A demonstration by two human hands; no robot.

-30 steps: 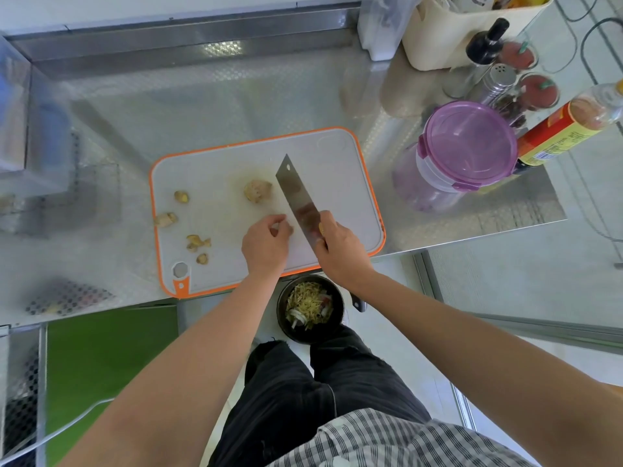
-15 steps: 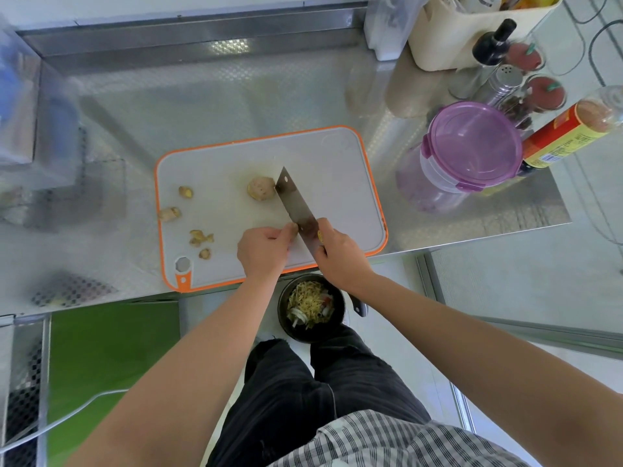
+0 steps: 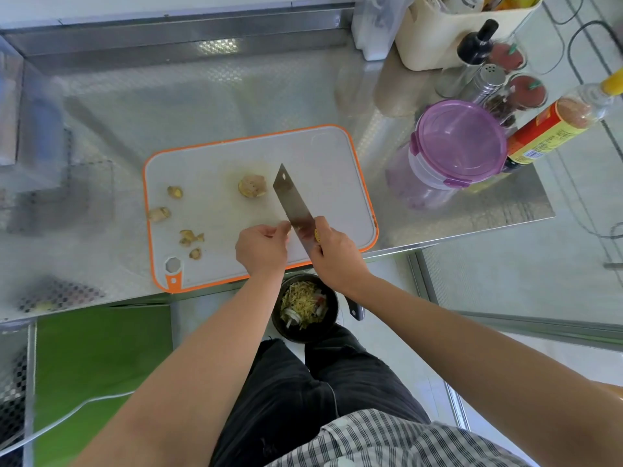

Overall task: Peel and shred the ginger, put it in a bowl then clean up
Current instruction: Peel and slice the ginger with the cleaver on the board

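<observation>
My right hand (image 3: 337,254) is clamped on the knife (image 3: 293,200) where blade meets handle, thumb lying along the flat. The blade runs away from the hand across the near part of the cutting board (image 3: 219,156), and the dark handle end (image 3: 355,310) sticks out behind the wrist. My left hand (image 3: 261,246) sits just beside it. Its fingers are curled and their tips are against the left face of the blade, close to the right thumb. I cannot tell whether anything is pinched between them.

Directly behind both wrists, past the near edge of the worktop (image 3: 202,96), is the black bowl (image 3: 333,310). It holds a heap of shredded ginger (image 3: 301,299) with a few pale and red bits mixed in. I cannot make out what carries the bowl.

Ahead of the left hand, just left of the blade tip, a peeled ginger knob (image 3: 252,186) lies on the board. Farther out to the left of that hand, peel scraps (image 3: 191,237) are scattered toward the board's left edge.

Well beyond the right hand, off the board's right side, stands a purple-lidded container (image 3: 462,139). A sauce bottle (image 3: 553,126) leans just beside it, and a cream caddy (image 3: 435,38) stands farther back with small jars and a shaker in between.
</observation>
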